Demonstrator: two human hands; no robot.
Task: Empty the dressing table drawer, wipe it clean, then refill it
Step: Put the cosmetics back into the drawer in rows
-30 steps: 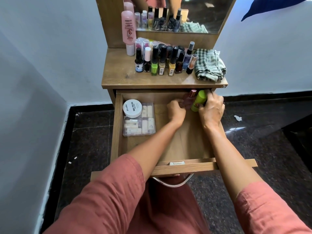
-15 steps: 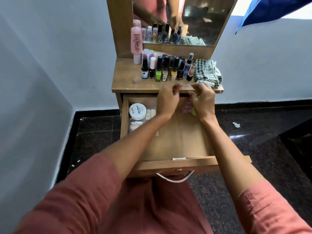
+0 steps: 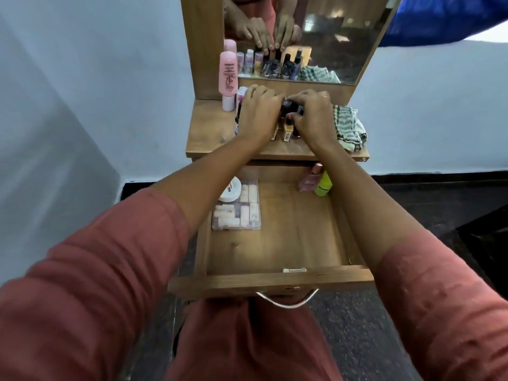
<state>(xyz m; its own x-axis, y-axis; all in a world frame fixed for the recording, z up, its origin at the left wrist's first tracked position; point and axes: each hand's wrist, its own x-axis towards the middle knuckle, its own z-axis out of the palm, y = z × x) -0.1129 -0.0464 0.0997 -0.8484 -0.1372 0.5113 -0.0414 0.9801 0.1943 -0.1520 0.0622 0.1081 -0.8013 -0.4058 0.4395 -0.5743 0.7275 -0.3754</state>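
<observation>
Wooden drawer [image 3: 275, 251] stands pulled out below both wrists, nearer the person than the hands. The left hand [image 3: 257, 116] and right hand [image 3: 314, 116] meet on the tabletop [image 3: 209, 133], fingers curled round the nail polish bottles [image 3: 288, 129] between them, each gripping from its own side. Just right of the right hand lies a checked cloth [image 3: 349, 127]; left of the left hand stands a tall pink bottle [image 3: 228, 75]. Under the left forearm, in the drawer, sit a clear box [image 3: 237, 215] and white jar [image 3: 231, 189]. Under the right forearm are a small pink bottle [image 3: 309, 180] and green bottle [image 3: 323, 184].
</observation>
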